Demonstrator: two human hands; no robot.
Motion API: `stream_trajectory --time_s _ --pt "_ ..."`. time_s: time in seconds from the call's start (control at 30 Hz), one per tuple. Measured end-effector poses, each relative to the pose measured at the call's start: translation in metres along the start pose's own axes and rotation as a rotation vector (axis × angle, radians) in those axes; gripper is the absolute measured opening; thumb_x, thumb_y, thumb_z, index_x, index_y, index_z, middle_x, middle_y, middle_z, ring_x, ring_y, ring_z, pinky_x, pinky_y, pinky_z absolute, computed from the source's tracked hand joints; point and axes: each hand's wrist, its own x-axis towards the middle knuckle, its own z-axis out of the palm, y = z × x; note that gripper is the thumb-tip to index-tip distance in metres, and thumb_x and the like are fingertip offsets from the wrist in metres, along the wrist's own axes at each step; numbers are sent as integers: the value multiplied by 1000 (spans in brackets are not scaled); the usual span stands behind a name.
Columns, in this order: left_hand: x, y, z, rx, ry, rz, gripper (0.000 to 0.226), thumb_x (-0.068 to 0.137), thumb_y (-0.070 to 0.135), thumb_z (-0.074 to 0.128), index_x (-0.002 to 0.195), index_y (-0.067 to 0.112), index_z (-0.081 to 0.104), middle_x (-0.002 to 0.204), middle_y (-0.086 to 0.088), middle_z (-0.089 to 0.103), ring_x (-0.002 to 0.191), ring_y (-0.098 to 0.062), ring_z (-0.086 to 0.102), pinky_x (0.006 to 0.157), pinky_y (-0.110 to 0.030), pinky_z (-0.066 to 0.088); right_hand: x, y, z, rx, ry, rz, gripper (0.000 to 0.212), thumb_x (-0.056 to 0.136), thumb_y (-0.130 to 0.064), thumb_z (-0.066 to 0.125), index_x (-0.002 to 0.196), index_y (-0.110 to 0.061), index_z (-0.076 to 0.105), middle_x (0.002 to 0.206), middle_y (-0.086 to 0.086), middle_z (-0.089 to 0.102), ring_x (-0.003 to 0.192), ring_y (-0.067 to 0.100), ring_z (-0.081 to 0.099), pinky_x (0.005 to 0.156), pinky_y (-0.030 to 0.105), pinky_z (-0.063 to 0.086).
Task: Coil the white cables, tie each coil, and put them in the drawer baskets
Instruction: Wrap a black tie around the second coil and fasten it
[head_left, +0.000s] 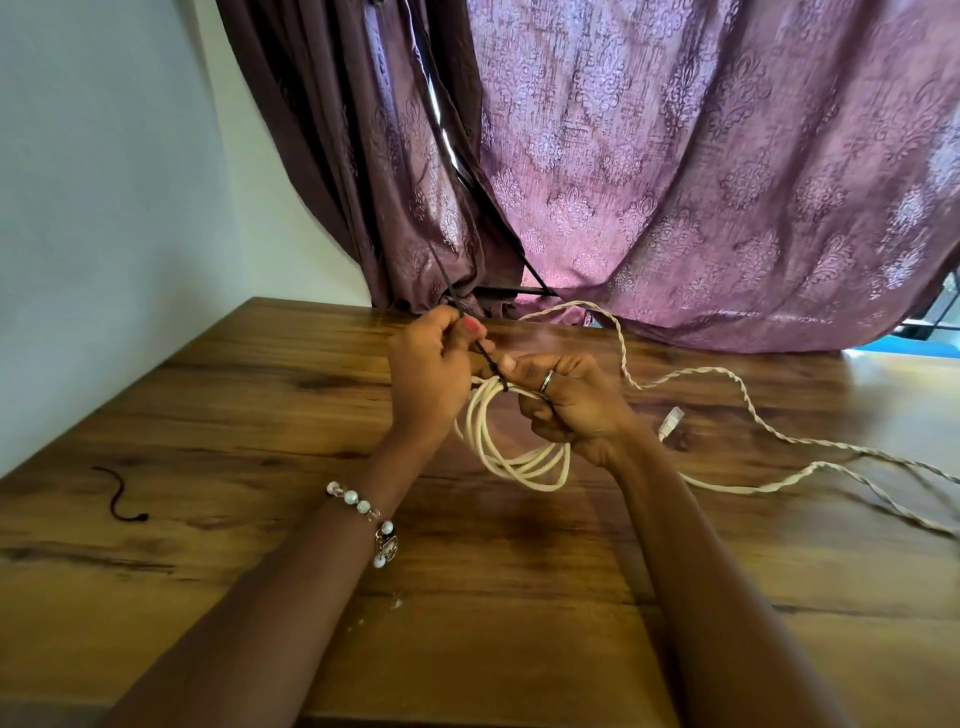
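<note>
A coil of white cable (524, 462) hangs between my hands above the wooden table (208, 415). A thin dark tie (485, 353) wraps the top of the coil and runs up to my left hand (428, 371), which pinches its end between thumb and fingers. My right hand (569, 402) grips the coil at the wrap and holds the tie's other part. A second white cable (737, 384), twisted and loose, snakes over the table to the right, and a clear plug (671, 420) lies just right of my right hand.
Another short dark tie (120, 493) lies on the table at the left. A purple patterned curtain (675, 182) hangs behind the table's far edge. A pale wall (104, 182) stands along the left side.
</note>
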Motion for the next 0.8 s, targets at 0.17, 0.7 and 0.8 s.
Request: stream_trajectory --time_s 0.17,0.7,0.8 --pt "0 2 1 123 46 49 18 90 -2 53 78 1 66 68 4 58 57 -6 50 54 0 33 -1 -6 3 -16 -47 45 25 93 -19 56 92 5 65 40 -5 45 31 4 21 41 20 6" --pt "-4 -18 17 -46 -134 -23 21 97 16 50 78 20 60 56 -1 61 48 -16 61 49 -36 53 11 9 -10 -88 136 126 14 86 -9 61 84 0 71 61 10 44 35 8 25 38 15 19" --pt "-3 -16 16 -156 -309 -256 26 93 44 51 93 22 65 67 3 63 62 -15 64 65 -38 55 14 15 -12 -103 324 94 15 85 -10 62 84 2 72 74 17 50 36 10 24 40 15 18"
